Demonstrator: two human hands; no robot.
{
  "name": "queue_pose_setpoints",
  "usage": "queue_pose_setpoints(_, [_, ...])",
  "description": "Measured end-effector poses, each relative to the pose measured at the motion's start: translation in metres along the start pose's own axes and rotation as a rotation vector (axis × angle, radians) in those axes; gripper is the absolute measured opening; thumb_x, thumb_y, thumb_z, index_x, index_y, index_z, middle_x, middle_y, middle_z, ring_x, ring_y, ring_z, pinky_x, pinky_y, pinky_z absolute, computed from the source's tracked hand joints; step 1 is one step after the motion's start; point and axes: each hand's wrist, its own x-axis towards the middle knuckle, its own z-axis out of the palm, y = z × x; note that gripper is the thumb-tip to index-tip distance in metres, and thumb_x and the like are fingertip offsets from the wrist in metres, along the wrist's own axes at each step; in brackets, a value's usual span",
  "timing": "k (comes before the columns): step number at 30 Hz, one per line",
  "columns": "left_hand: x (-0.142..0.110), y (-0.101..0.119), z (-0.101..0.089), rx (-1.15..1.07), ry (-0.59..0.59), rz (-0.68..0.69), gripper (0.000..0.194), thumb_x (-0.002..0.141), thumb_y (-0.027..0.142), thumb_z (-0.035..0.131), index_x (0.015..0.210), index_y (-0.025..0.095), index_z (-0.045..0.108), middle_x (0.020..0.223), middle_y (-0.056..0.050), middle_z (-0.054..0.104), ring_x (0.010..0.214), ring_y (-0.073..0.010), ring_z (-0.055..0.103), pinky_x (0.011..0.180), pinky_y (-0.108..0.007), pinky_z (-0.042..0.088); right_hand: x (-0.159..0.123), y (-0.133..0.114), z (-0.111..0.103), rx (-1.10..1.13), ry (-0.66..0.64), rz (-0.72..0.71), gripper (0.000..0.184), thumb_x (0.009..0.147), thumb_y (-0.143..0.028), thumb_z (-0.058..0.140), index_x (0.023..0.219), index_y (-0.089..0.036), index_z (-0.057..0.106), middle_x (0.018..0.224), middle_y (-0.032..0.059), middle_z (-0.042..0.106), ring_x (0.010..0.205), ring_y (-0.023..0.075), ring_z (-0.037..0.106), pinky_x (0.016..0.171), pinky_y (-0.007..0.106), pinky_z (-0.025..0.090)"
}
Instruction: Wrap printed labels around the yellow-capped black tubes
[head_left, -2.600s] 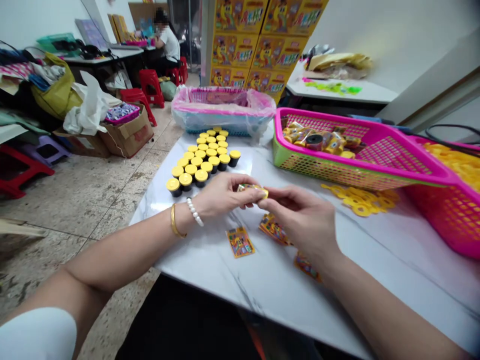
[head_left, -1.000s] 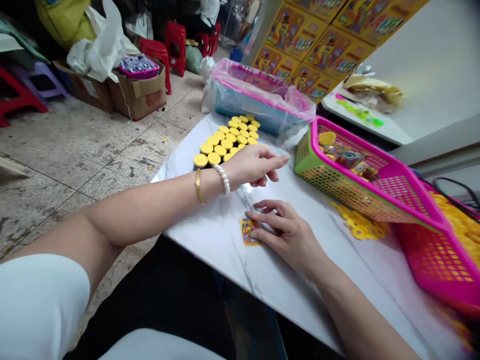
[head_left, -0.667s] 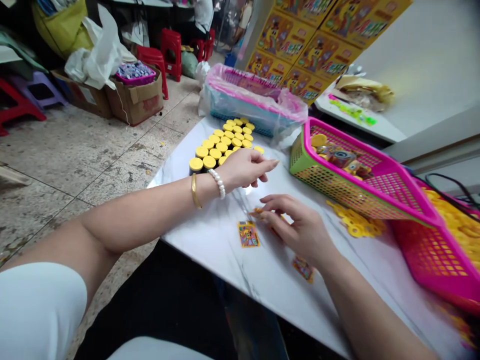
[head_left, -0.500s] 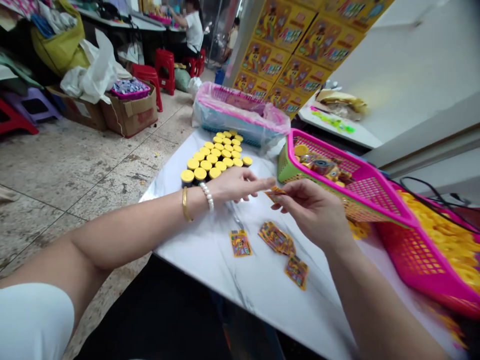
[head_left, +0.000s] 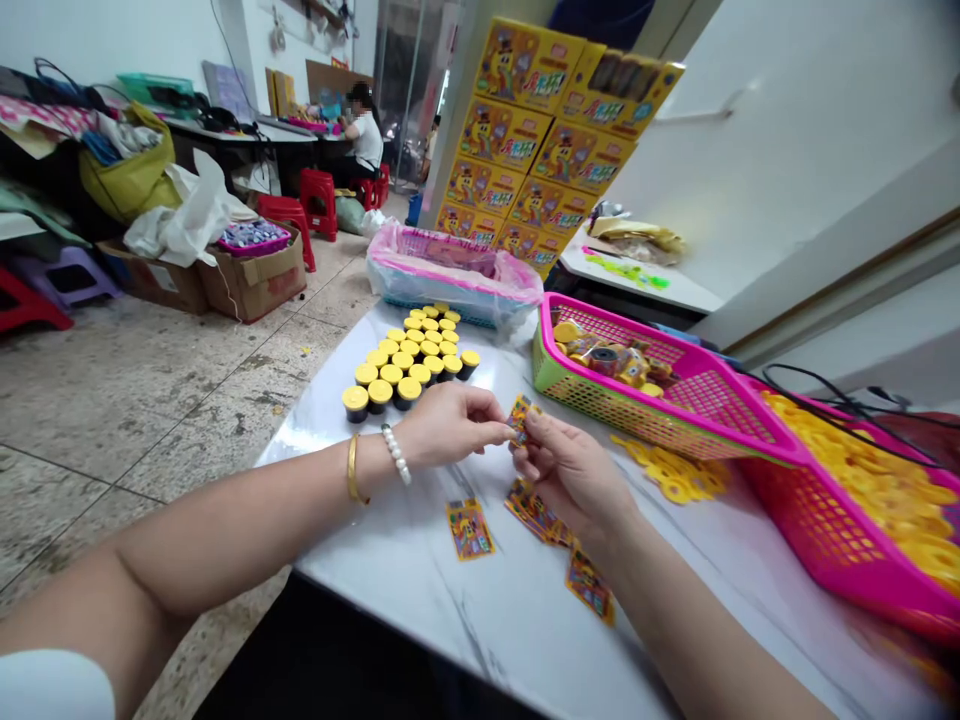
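Note:
My left hand [head_left: 450, 425] and my right hand [head_left: 566, 470] meet above the white marble table [head_left: 420, 540], both pinching one small colourful sticker [head_left: 521, 412] between their fingertips. Below them lie more loose stickers [head_left: 469, 527], some in a small heap [head_left: 536, 510]. Several small black pots with yellow lids [head_left: 409, 360] stand in rows just beyond my left hand. My left wrist has a gold bangle and a pearl bracelet.
A pink and green basket [head_left: 652, 400] holds wrapped pots at right. A second pink basket [head_left: 862, 510] holds yellow rings, with loose rings [head_left: 671, 475] beside it. A plastic-lined basket [head_left: 454, 275] and stacked yellow cartons [head_left: 540, 140] stand behind. A person sits far back.
My right hand picked a sticker off the table and lifted it. My left hand came in and took hold of the same sticker. The camera view has tilted up.

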Motion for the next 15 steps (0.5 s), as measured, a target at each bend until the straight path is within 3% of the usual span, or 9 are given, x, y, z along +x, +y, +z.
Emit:
queue_pose_setpoints(3, [-0.001, -0.003, 0.003, 0.066, 0.122, 0.028, 0.014, 0.083, 0.023, 0.068, 0.073, 0.014, 0.066, 0.067, 0.0, 0.065, 0.056, -0.0091, 0.059, 0.053, -0.02, 0.044, 0.0, 0.002, -0.002, -0.039, 0.11, -0.123, 0.053, 0.048, -0.055, 0.096, 0.065, -0.017, 0.064, 0.055, -0.0041, 0.058, 0.044, 0.0045, 0.046, 0.038, 0.015, 0.033])
queue_pose_setpoints(7, [-0.005, 0.001, 0.006, 0.01, 0.285, 0.154, 0.025, 0.088, 0.036, 0.064, 0.074, 0.015, 0.063, 0.065, 0.001, 0.062, 0.051, -0.0074, 0.053, 0.049, -0.019, 0.041, -0.001, 0.006, -0.005, -0.201, 0.18, -0.273, 0.058, 0.062, -0.071, 0.083, 0.066, -0.017, 0.062, 0.05, -0.0049, 0.052, 0.042, 0.0054, 0.044, 0.037, 0.017, 0.031])
queue_pose_setpoints(15, [-0.014, 0.014, 0.008, -0.122, 0.266, 0.121, 0.027, 0.092, 0.035, 0.06, 0.077, 0.014, 0.069, 0.063, 0.003, 0.06, 0.042, -0.005, 0.046, 0.044, -0.019, 0.038, -0.006, 0.007, -0.001, -0.403, 0.183, -0.371, 0.061, 0.074, -0.077, 0.069, 0.061, -0.018, 0.062, 0.049, -0.0017, 0.052, 0.043, 0.0089, 0.043, 0.039, 0.022, 0.032])
